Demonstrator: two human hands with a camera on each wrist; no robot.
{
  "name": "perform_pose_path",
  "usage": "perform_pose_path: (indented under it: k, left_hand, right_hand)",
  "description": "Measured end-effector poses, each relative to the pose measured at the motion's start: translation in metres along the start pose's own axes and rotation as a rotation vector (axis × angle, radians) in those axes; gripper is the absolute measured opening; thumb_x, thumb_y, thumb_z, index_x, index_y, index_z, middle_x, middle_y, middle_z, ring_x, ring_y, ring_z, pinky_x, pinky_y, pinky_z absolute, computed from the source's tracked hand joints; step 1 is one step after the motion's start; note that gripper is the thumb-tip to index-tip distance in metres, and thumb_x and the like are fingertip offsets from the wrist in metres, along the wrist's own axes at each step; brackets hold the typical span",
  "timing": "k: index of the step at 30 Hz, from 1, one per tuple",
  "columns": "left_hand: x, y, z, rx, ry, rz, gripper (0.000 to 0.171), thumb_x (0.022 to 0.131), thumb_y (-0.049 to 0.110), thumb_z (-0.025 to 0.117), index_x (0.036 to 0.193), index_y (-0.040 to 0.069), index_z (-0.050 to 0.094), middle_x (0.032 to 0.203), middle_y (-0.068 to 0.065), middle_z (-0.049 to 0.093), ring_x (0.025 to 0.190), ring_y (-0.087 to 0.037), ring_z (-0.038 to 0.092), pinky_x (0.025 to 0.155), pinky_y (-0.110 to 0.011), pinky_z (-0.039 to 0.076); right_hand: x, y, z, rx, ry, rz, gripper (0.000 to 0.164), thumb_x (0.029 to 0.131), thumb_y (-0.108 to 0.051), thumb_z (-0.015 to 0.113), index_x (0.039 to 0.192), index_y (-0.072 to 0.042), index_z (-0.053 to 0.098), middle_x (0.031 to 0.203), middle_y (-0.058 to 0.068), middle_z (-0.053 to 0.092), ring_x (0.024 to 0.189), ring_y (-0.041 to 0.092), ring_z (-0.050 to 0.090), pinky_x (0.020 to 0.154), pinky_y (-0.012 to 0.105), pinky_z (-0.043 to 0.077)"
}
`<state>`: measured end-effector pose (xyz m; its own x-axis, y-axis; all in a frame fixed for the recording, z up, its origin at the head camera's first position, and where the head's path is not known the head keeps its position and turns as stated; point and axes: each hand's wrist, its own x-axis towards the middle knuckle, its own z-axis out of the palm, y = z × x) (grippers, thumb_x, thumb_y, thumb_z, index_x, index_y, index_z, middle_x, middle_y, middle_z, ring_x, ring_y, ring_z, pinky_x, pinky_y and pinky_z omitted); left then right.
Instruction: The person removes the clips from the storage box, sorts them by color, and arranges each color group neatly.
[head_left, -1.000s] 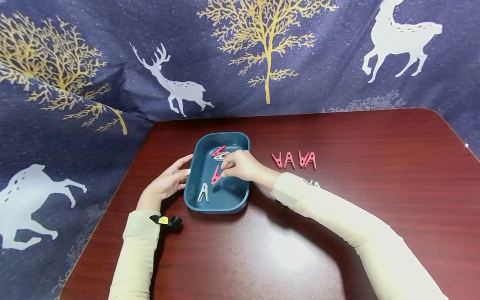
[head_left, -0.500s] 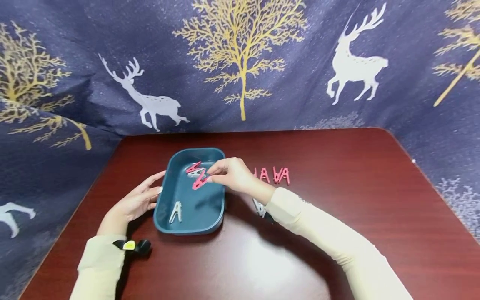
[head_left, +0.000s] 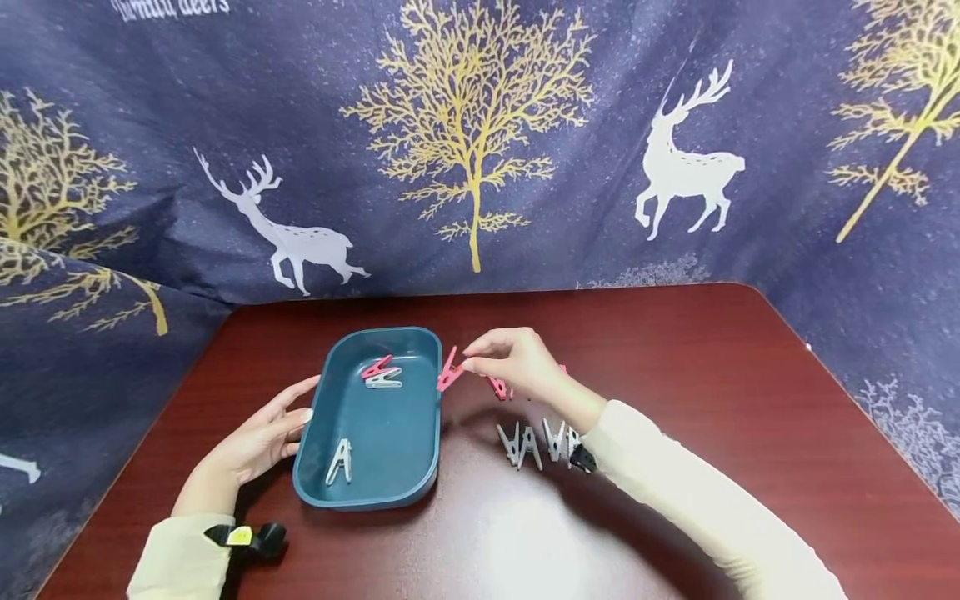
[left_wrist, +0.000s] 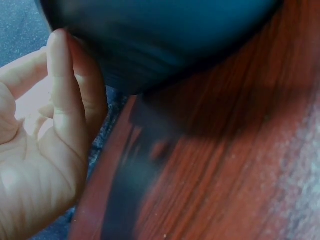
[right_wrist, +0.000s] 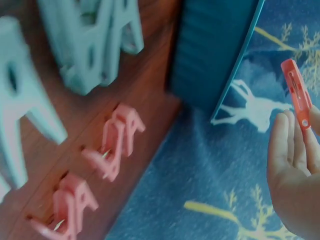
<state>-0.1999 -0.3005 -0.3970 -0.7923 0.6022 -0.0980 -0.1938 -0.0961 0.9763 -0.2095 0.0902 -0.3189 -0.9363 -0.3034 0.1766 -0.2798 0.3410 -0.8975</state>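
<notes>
My right hand (head_left: 521,364) pinches a pink clothespin (head_left: 449,372) between thumb and fingers, at the right rim of a blue rectangular plastic box (head_left: 382,433). The right wrist view shows the same pink clothespin (right_wrist: 297,95) raised at the fingertips. On the box's left side, my left hand (head_left: 258,442) touches the outer wall with loosely extended fingers. Inside the box lie a pink clothespin (head_left: 377,367) beside a white clothespin (head_left: 384,378), with another white clothespin (head_left: 340,461) at the lower left.
Several white clothespins (head_left: 528,447) stand on the reddish-brown table (head_left: 675,358) right of the box. Behind them is a row of pink clothespins (head_left: 498,387), partly hidden by my right hand. A dark blue cloth (head_left: 600,167) with deer and trees hangs behind the table.
My right hand has carried the pink clothespin from inside the box rightward to its right rim. My left hand stays at the box's left side. The head view has shifted.
</notes>
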Motion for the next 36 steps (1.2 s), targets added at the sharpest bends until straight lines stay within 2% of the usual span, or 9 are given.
perform_pose_path:
  k: [4, 7, 9, 13, 17, 25, 31, 36]
  left_hand:
    - [0.001, 0.0, 0.0, 0.003, -0.004, 0.005, 0.051, 0.102, 0.003, 0.033, 0.147, 0.026, 0.024, 0.122, 0.004, 0.063, 0.103, -0.011, 0.065, 0.081, -0.028, 0.055]
    - [0.0, 0.002, -0.001, 0.013, -0.003, 0.006, 0.051, 0.102, 0.002, 0.033, 0.146, 0.027, 0.026, 0.121, 0.005, 0.063, 0.103, -0.011, 0.065, 0.081, -0.028, 0.055]
    - [-0.002, 0.004, -0.002, 0.03, 0.009, 0.0, 0.05, 0.102, 0.003, 0.034, 0.146, 0.027, 0.026, 0.121, 0.005, 0.063, 0.102, -0.011, 0.065, 0.081, -0.028, 0.055]
    - [0.0, 0.007, -0.004, 0.054, 0.032, -0.018, 0.05, 0.102, 0.005, 0.036, 0.147, 0.024, 0.024, 0.119, 0.004, 0.064, 0.101, -0.011, 0.066, 0.081, -0.028, 0.055]
    - [0.001, 0.005, -0.004, 0.036, 0.025, -0.022, 0.051, 0.102, 0.004, 0.035, 0.148, 0.023, 0.023, 0.119, 0.004, 0.064, 0.1, -0.011, 0.066, 0.08, -0.028, 0.055]
    - [-0.001, -0.001, -0.003, 0.006, 0.027, 0.015, 0.051, 0.102, 0.003, 0.034, 0.148, 0.022, 0.022, 0.12, 0.004, 0.063, 0.1, -0.01, 0.066, 0.08, -0.025, 0.055]
    - [0.001, 0.0, -0.003, 0.006, 0.054, 0.002, 0.051, 0.102, 0.003, 0.035, 0.148, 0.021, 0.021, 0.117, 0.003, 0.064, 0.097, -0.01, 0.066, 0.078, -0.025, 0.055]
    - [0.004, 0.002, -0.002, 0.007, 0.07, -0.008, 0.052, 0.102, 0.003, 0.036, 0.149, 0.018, 0.019, 0.115, 0.002, 0.065, 0.096, -0.011, 0.066, 0.078, -0.026, 0.055]
  right_hand:
    - [-0.006, 0.006, -0.014, 0.03, 0.028, 0.031, 0.02, 0.082, -0.008, 0.073, 0.099, 0.002, 0.071, 0.089, 0.015, 0.073, 0.062, 0.012, 0.064, 0.054, 0.022, 0.05]
    - [-0.008, 0.011, -0.023, 0.071, 0.048, 0.041, 0.022, 0.083, -0.006, 0.072, 0.101, 0.005, 0.07, 0.09, 0.019, 0.072, 0.076, 0.019, 0.07, 0.065, 0.025, 0.055]
    - [-0.011, 0.015, -0.028, 0.101, 0.067, 0.057, 0.023, 0.083, -0.007, 0.071, 0.102, 0.007, 0.069, 0.089, 0.019, 0.072, 0.078, 0.022, 0.071, 0.067, 0.028, 0.057]
    - [-0.018, 0.026, -0.041, 0.137, 0.118, 0.097, 0.026, 0.084, -0.006, 0.07, 0.105, 0.009, 0.066, 0.087, 0.015, 0.072, 0.072, 0.012, 0.07, 0.067, 0.026, 0.056]
    - [-0.022, 0.04, -0.055, 0.156, 0.141, 0.127, 0.028, 0.087, -0.003, 0.066, 0.108, 0.014, 0.063, 0.086, 0.011, 0.073, 0.069, 0.006, 0.068, 0.069, 0.025, 0.056]
    - [-0.026, 0.064, -0.077, 0.164, 0.14, 0.143, 0.03, 0.087, -0.007, 0.065, 0.107, 0.015, 0.062, 0.087, -0.003, 0.072, 0.075, 0.013, 0.071, 0.074, 0.034, 0.057]
    - [-0.029, 0.078, -0.089, 0.207, 0.129, 0.199, 0.033, 0.088, -0.006, 0.062, 0.111, 0.018, 0.059, 0.083, -0.009, 0.07, 0.071, 0.007, 0.069, 0.07, 0.025, 0.056]
    - [-0.032, 0.081, -0.096, 0.206, 0.116, 0.256, 0.036, 0.091, -0.002, 0.058, 0.116, 0.023, 0.052, 0.079, -0.018, 0.067, 0.07, 0.003, 0.067, 0.07, 0.023, 0.056]
